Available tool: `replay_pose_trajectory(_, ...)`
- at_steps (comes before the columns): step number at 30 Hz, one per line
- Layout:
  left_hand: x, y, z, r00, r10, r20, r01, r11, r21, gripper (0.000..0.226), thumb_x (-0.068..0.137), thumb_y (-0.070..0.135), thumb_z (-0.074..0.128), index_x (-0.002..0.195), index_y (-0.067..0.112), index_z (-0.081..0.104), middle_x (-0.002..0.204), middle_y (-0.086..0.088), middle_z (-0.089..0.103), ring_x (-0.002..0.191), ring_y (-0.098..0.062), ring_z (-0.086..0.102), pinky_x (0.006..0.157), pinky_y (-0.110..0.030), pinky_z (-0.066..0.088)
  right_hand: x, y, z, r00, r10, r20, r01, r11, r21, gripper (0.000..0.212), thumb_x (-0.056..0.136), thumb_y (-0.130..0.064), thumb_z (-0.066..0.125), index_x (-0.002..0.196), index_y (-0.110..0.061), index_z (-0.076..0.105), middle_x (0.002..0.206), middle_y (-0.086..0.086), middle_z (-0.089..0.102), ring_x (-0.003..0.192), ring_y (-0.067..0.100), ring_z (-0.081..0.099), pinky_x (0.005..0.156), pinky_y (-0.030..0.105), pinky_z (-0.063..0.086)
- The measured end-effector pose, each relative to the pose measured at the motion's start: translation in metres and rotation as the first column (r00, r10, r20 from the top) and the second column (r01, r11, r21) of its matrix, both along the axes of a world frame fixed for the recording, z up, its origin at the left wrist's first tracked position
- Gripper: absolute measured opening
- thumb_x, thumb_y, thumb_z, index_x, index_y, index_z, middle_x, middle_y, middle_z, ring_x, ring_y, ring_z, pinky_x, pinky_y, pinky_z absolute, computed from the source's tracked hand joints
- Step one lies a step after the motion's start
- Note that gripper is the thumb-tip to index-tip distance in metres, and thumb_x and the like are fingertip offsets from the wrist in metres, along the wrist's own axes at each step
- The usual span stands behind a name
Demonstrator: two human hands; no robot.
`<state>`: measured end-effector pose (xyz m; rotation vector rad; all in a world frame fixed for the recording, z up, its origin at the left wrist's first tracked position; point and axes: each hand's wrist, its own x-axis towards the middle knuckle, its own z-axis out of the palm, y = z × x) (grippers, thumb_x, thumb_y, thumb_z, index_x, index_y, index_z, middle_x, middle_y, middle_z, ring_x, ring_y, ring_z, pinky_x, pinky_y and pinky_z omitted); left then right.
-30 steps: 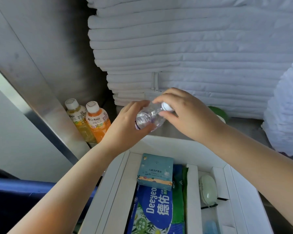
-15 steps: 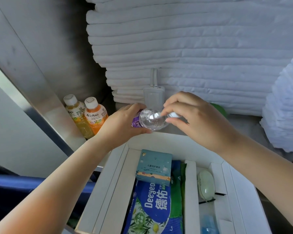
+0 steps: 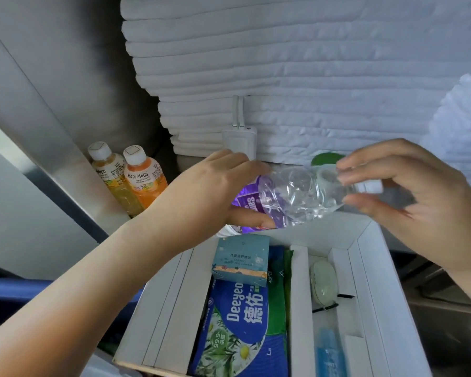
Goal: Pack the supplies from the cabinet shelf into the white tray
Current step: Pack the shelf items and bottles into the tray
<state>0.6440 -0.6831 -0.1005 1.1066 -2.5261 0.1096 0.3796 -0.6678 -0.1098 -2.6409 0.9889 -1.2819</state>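
A clear water bottle (image 3: 297,197) (purple-labelled) is held sideways above the white tray's (image 3: 365,268) far wall. Its body is clasped by the left hand (image 3: 210,197). Its cap end is pinched by the right hand (image 3: 408,191).

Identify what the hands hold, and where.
A clear plastic water bottle, lying sideways: left hand at its purple-labelled body, right hand at the white-capped neck.

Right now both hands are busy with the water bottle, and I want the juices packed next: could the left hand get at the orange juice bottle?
Probably yes, once free. The left hand holds the water bottle, but the orange juice bottle stands unobstructed beside it.
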Motion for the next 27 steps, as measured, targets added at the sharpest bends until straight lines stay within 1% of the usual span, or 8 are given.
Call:
replay_pose_trajectory(5,-0.003,-0.016,-0.023,0.984,-0.069,0.162,0.022,0.96,0.28,0.074,0.068,0.065,0.05,0.128,0.02,0.052,0.113,0.001,0.058,0.104,-0.013,0.048,0.086,-0.024,0.034,-0.007,0.013,-0.019,0.941,0.013,-0.338,0.041,0.987,0.153,0.043,0.081,-0.045,0.067,0.119,-0.026,0.058,0.114,-0.014,0.053,0.102,0.0,0.054,0.085,0.019,0.046)
replay_pose_trajectory(7,-0.005,-0.023,-0.038,0.967,-0.081,0.243,-0.015,0.928,0.372,0.072,0.071,0.065,0.053,0.132,0.029,0.044,0.116,0.008,0.054,0.105,-0.006,0.042,0.085,-0.021,0.033,-0.002,0.016,-0.029,0.87,0.001,-0.493,0.079,0.987,0.142,0.053,0.078,-0.042,0.064,0.127,-0.029,0.051,0.114,-0.015,0.05,0.092,0.001,0.055,0.074,0.018,0.049)
replay_pose_trajectory(10,-0.009,-0.031,-0.052,0.945,-0.091,0.313,-0.064,0.89,0.452,0.069,0.073,0.058,0.062,0.134,0.038,0.037,0.116,0.009,0.052,0.102,-0.004,0.042,0.082,-0.023,0.036,0.006,0.018,-0.044,0.829,-0.015,-0.559,0.095,0.989,0.115,0.057,0.074,-0.033,0.072,0.126,-0.023,0.05,0.107,-0.008,0.053,0.08,0.008,0.058,0.059,0.026,0.054)
replay_pose_trajectory(13,-0.012,-0.032,-0.06,0.909,-0.1,0.403,-0.084,0.906,0.414,0.07,0.077,0.056,0.06,0.138,0.034,0.034,0.13,0.008,0.049,0.117,-0.012,0.046,0.09,-0.026,0.038,0.011,0.018,-0.054,0.824,-0.044,-0.565,0.128,0.986,0.11,0.048,0.074,-0.033,0.071,0.117,-0.019,0.055,0.097,-0.006,0.055,0.076,0.012,0.06,0.055,0.03,0.054)
replay_pose_trajectory(17,0.0,-0.015,-0.057,0.975,-0.073,0.211,0.019,0.969,0.246,0.057,0.082,0.053,0.058,0.133,0.038,0.038,0.129,0.018,0.044,0.111,0.0,0.043,0.073,-0.005,0.027,0.012,0.013,-0.063,0.79,-0.061,-0.61,0.302,0.904,0.302,0.044,0.082,-0.053,0.051,0.116,-0.025,0.048,0.104,-0.008,0.06,0.09,0.015,0.062,0.071,0.036,0.052)
replay_pose_trajectory(18,0.004,-0.011,-0.056,0.976,-0.07,0.208,0.025,0.977,0.214,0.055,0.081,0.052,0.059,0.131,0.038,0.039,0.126,0.017,0.045,0.11,-0.001,0.044,0.072,-0.005,0.03,0.012,0.011,-0.065,0.766,-0.069,-0.64,0.334,0.892,0.303,0.045,0.082,-0.056,0.049,0.116,-0.026,0.047,0.103,-0.009,0.062,0.09,0.015,0.062,0.073,0.035,0.051)
replay_pose_trajectory(22,0.013,-0.009,-0.066,0.939,0.006,0.345,-0.084,0.974,0.212,0.067,0.079,0.058,0.058,0.135,0.034,0.03,0.134,0.015,0.042,0.119,-0.005,0.042,0.092,-0.028,0.041,0.017,0.002,-0.067,0.7,-0.102,-0.706,0.361,0.905,0.227,0.041,0.084,-0.06,0.049,0.109,-0.028,0.048,0.092,-0.011,0.062,0.078,0.012,0.059,0.06,0.029,0.045)
replay_pose_trajectory(27,0.024,-0.017,-0.067,0.93,0.016,0.366,-0.139,0.94,0.313,0.057,0.084,0.052,0.056,0.134,0.031,0.039,0.13,0.014,0.048,0.115,-0.003,0.046,0.095,-0.024,0.042,0.022,-0.013,-0.06,0.732,-0.109,-0.673,0.332,0.919,0.212,0.019,0.09,-0.042,0.049,0.101,-0.028,0.055,0.092,-0.013,0.061,0.077,0.013,0.058,0.057,0.029,0.042)
